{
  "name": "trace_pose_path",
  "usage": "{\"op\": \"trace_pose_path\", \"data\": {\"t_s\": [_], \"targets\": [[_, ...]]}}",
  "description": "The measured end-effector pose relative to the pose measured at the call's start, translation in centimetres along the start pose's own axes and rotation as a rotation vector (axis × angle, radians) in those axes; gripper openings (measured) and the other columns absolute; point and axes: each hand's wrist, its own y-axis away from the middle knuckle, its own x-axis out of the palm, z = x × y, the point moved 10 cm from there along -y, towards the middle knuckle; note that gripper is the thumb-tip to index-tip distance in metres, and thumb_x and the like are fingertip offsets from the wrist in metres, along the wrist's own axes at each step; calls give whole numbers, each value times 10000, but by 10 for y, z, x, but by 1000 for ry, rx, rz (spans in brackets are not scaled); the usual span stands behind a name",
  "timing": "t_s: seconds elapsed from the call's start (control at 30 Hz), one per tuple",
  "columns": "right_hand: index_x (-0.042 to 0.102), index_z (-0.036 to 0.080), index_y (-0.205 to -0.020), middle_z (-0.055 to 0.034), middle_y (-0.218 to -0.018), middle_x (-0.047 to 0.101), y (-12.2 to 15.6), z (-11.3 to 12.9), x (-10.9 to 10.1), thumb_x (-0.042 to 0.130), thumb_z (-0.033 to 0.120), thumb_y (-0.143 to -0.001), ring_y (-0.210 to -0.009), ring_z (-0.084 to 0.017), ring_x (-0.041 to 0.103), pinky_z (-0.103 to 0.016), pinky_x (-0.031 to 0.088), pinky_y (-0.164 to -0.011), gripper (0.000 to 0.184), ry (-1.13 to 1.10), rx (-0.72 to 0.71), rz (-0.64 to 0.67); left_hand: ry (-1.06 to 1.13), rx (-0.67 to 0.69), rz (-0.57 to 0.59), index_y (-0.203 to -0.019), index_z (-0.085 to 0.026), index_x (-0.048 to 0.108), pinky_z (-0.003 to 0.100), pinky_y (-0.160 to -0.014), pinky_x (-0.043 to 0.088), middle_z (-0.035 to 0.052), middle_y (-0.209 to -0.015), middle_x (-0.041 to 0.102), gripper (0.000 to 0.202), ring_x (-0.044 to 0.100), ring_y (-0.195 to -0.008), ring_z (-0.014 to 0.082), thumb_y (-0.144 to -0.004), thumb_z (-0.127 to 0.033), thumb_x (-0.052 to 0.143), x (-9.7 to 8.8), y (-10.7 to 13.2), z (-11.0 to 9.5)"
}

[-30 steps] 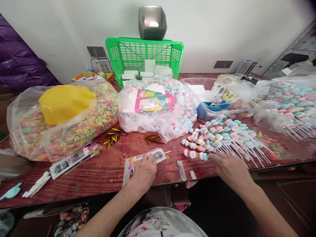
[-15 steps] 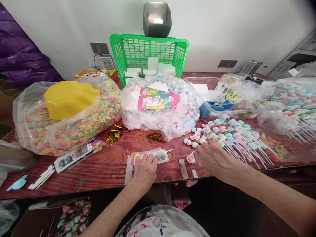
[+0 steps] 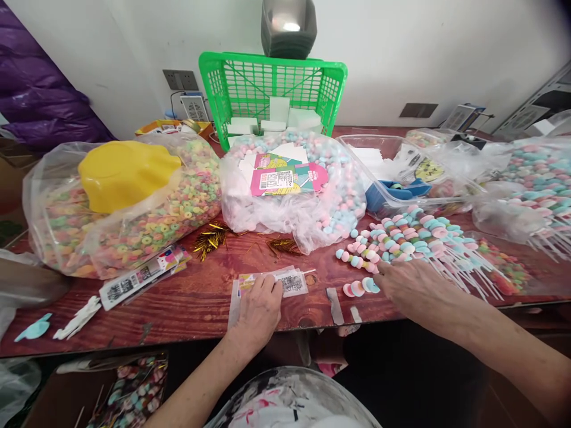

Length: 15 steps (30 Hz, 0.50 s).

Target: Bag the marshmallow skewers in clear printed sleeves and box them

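My left hand point(image 3: 261, 303) lies with its fingers bent and pressed together on a printed clear plastic bag point(image 3: 294, 283), pinning it to the table; its thumb is hidden. A thin white stick end shows past the bag's right side. My right hand point(image 3: 410, 285) has its fingers curled closed by the end of a short marshmallow skewer point(image 3: 357, 288) in pink, white and blue. What those fingertips hold, if anything, is hidden. Just behind that hand lies a pile of marshmallow skewers point(image 3: 410, 235) with white sticks pointing right and toward me.
Behind stand a bag of ring candy point(image 3: 173, 229) with a yellow bowl point(image 3: 127, 175), a bag of marshmallows point(image 3: 343, 211), a green basket point(image 3: 272, 59) and a clear tub point(image 3: 401, 199). More printed bags point(image 3: 143, 276) lie left. The table's front edge point(image 3: 196, 336) is close.
My right hand has shifted right, uncovering more of the short marshmallow skewer, which stays in about the same place. My left hand stays on the printed bag. The view has shifted slightly.
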Motion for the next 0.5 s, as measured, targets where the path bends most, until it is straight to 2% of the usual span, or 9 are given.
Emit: {"op": "trace_pose_path", "data": {"t_s": [0.1,0.23,0.3,0.4,0.5], "targets": [[557,177,-776,-54,-753,596,-1,3,4,542,47,-717,-625,-173,517,-300,232,-572,143,2,-1,-12,40,-33,25,-771,-161,640,342,-712,460,69,-855,627,174,571,-841,230,-812,-50,512,1,-5,5],[547,177,-766,-52,-751,585,6,-4,4,540,42,-698,-621,-171,518,-301,250,-562,152,-26,25,-54,212,-61,-102,-713,-170,636,310,-707,454,47,-781,619,213,572,-762,183,-886,-156,513,-4,-5,21],[536,183,-731,-47,-731,574,11,-13,4,519,26,-699,-598,-169,518,-305,233,-536,162,-38,63,-27,257,-39,-162,-705,-169,633,302,-708,452,45,-766,617,212,565,-756,177,-888,-177,526,-5,0,24],[544,198,-723,-36,-700,571,17,-25,4,480,-2,-705,-546,-167,509,-312,183,-505,211,-46,132,41,193,30,-170,-729,-172,632,313,-724,456,50,-762,619,186,561,-781,193,-876,-148,521,-6,9,15],[548,202,-707,-34,-684,576,17,-21,3,501,14,-706,-535,-165,500,-313,173,-517,193,-58,144,26,37,71,-92,-887,-175,644,341,-722,466,62,-830,629,177,567,-812,220,-848,-86,496,-4,12,-2]]}}
